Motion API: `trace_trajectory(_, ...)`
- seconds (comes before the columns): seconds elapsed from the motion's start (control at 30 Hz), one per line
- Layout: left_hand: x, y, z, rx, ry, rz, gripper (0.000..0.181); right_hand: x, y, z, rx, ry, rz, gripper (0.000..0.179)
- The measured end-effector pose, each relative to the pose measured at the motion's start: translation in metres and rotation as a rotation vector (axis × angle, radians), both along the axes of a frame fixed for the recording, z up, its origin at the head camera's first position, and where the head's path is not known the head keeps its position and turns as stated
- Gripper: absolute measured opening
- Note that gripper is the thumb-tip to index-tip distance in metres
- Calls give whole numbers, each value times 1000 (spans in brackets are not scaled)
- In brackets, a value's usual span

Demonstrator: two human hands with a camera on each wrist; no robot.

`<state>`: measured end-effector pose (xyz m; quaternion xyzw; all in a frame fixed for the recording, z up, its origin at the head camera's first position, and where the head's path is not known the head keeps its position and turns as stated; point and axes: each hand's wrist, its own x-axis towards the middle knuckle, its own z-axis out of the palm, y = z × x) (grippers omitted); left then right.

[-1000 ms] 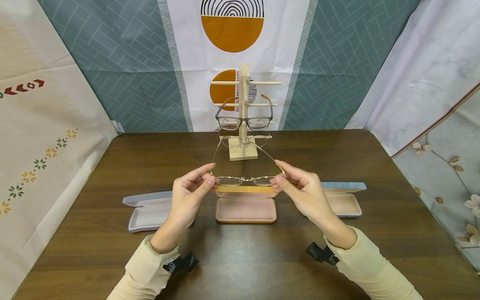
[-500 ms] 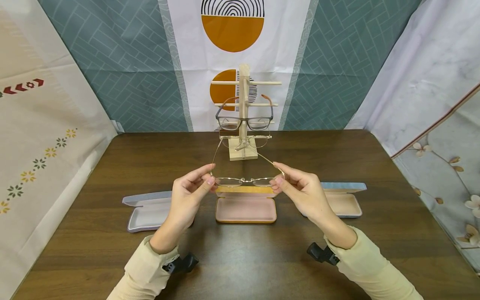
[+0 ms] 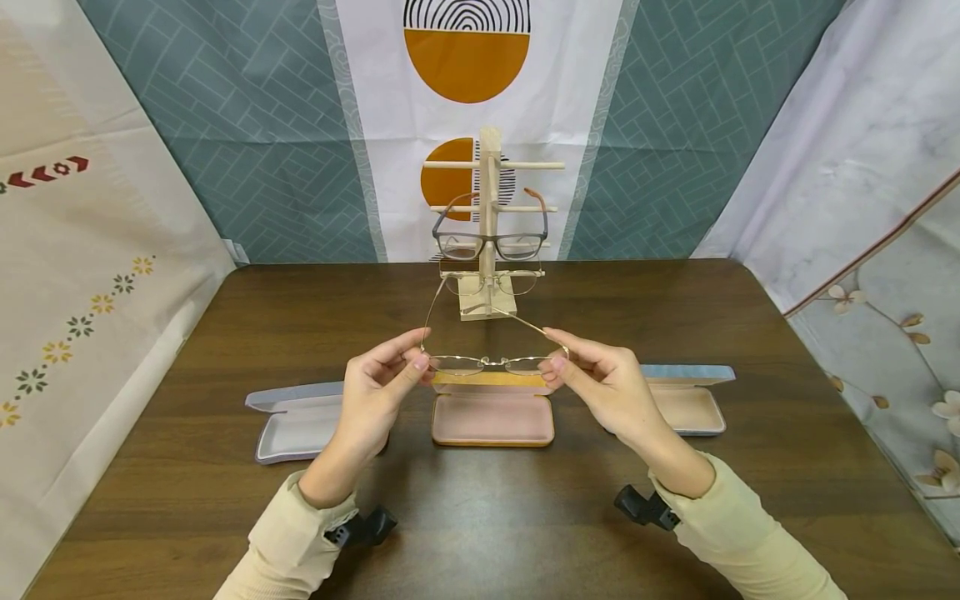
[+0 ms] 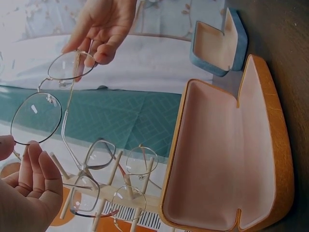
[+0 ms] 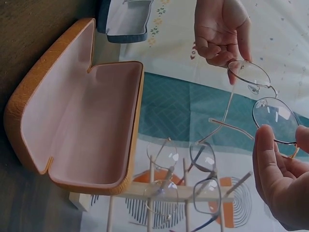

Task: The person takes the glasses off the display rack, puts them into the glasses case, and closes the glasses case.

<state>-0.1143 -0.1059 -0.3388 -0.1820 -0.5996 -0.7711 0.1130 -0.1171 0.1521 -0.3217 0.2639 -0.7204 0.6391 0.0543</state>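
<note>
Thin gold wire-rimmed eyeglasses [image 3: 492,361] are held up over an orange eyeglass case [image 3: 492,442] with a pink lining, which lies open with nothing in it. My left hand [image 3: 378,387] pinches the left end of the frame between thumb and fingers. At the opposite end my right hand [image 3: 611,383] pinches the frame by the hinge, its index finger against the right temple arm. Both lenses face me. The left temple arm points away toward the back, while the right one slants inward, partly folded. In the left wrist view, the round rim touches the left fingertips [image 4: 35,147].
A wooden display stand [image 3: 489,192] behind holds dark-framed glasses [image 3: 489,239] and, lower down, wire-framed glasses [image 3: 447,275]. Open cases flank the orange one: a grey-blue case [image 3: 288,437] on the left, a light blue case [image 3: 690,372] on the right. Fabric hangs around the table [image 3: 487,533].
The right temple arm has swung inward and lower toward the lenses, the right index finger moving slightly left with it. The left hand and the frame front stay nearly still.
</note>
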Motion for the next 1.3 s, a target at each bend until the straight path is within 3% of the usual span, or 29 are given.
trace_trajectory(0.37, 0, 0, 0, -7, -2, -1, 33, -2, -1, -1, -25, 26, 31, 31)
trace_trajectory(1.3, 0, -1, 0, 5, 1, -9, 36, -4, 2, -2, -59, -1, 99, 30)
